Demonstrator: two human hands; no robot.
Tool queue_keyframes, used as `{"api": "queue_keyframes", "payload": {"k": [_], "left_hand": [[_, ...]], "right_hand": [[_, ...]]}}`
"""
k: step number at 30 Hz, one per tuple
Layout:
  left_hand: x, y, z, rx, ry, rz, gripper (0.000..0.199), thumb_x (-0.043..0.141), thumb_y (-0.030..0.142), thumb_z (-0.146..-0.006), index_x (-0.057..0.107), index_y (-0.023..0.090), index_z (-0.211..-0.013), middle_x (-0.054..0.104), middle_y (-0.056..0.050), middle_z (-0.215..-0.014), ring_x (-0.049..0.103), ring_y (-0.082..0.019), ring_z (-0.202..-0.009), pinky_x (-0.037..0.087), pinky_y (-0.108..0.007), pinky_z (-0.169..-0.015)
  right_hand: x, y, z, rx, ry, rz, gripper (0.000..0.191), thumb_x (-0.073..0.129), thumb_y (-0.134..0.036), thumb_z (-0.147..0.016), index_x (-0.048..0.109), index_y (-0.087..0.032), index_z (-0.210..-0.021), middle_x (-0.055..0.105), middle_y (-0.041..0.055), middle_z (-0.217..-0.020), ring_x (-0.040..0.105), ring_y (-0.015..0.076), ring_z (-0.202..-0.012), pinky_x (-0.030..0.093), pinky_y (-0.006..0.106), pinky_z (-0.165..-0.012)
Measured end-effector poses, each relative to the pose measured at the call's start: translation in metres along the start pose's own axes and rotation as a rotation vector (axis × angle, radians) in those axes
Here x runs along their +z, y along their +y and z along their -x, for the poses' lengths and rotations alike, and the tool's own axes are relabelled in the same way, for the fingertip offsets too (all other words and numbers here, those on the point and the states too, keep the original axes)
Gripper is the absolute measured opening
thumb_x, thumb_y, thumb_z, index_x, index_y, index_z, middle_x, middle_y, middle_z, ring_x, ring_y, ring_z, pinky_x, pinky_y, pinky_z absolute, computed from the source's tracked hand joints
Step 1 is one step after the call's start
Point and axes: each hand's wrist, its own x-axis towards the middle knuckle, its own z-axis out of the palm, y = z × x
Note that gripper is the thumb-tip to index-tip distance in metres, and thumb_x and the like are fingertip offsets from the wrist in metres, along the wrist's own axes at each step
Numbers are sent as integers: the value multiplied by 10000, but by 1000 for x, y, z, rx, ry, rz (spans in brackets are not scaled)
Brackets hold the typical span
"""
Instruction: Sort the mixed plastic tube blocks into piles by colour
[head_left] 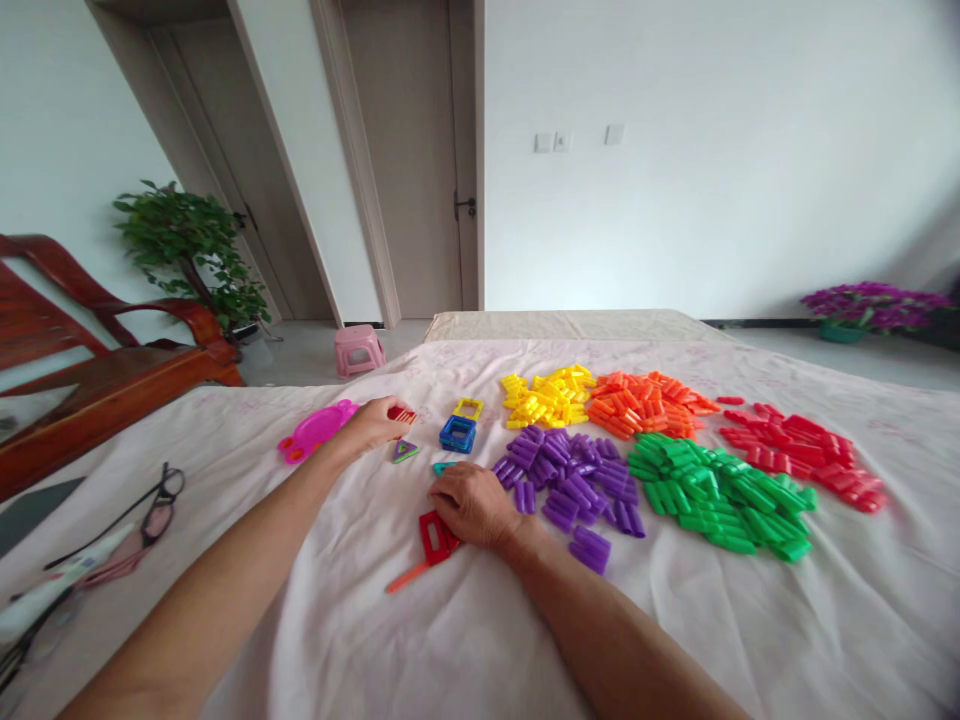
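My left hand [377, 422] is closed on a small stack of red pieces [402, 416], above a purple and green triangle [405, 451]. My right hand [474, 500] lies lower, its fingers bent down over the cloth; what they hold, if anything, is hidden. Beside it are red square frames [433, 538] and, just past the fingertips, a teal piece [442, 467]. Farther back sit a stack of blue square frames [457, 434] and a yellow square frame [469, 409]. An orange stick [407, 577] lies below the red frames.
Piles of purple [577, 485], yellow [551, 397], orange [645, 403], green [724, 495] and red [799, 447] pieces spread rightward. A pink plate [315, 432] lies left of my left hand. Glasses [159, 505] lie at the left. A pink stool [359, 350] stands beyond the cloth.
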Motion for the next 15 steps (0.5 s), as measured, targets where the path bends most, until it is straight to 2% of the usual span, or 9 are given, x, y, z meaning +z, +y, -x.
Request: {"api": "queue_keyframes", "payload": {"k": [3, 6, 8, 11, 15], "left_hand": [[23, 34, -48, 38, -15, -54, 347, 691, 221, -723, 675, 148, -1062, 700, -20, -836, 651, -173, -738, 505, -261, -644], [45, 64, -95, 60, -12, -133, 332, 637, 320, -868, 623, 143, -1149, 665, -78, -1082, 646, -193, -920, 549, -371, -796], [64, 80, -120, 52, -3, -184, 370, 590, 350, -909, 584, 153, -1222, 615, -103, -1208, 624, -216, -1023, 544, -430, -861], [96, 93, -144, 9, -4, -247, 388, 595, 345, -906, 572, 168, -1251, 597, -106, -1247, 613, -228, -1065, 538, -437, -882], [132, 94, -153, -80, -22, -310, 389, 595, 345, -906, 571, 168, -1252, 595, -107, -1251, 612, -229, -1067, 538, -439, -884]], "right_hand": [[1, 2, 0, 4, -3, 5, 136, 557, -203, -880, 666, -191, -800, 656, 20, -798, 563, 148, -771, 391, 249, -746], [2, 3, 0, 4, -8, 8, 121, 565, -211, -868, 664, -196, -800, 663, 17, -804, 567, 149, -775, 393, 252, -746], [1, 3, -1, 8, -11, 15, 122, 566, -219, -864, 661, -197, -790, 665, 18, -798, 569, 150, -771, 394, 254, -738], [2, 3, -2, 13, -9, 21, 134, 558, -238, -866, 654, -198, -782, 672, 19, -793, 574, 150, -757, 396, 256, -728], [5, 5, -2, 18, 8, 24, 96, 565, -243, -844, 650, -199, -830, 700, 28, -853, 586, 160, -762, 405, 267, -737]]}}
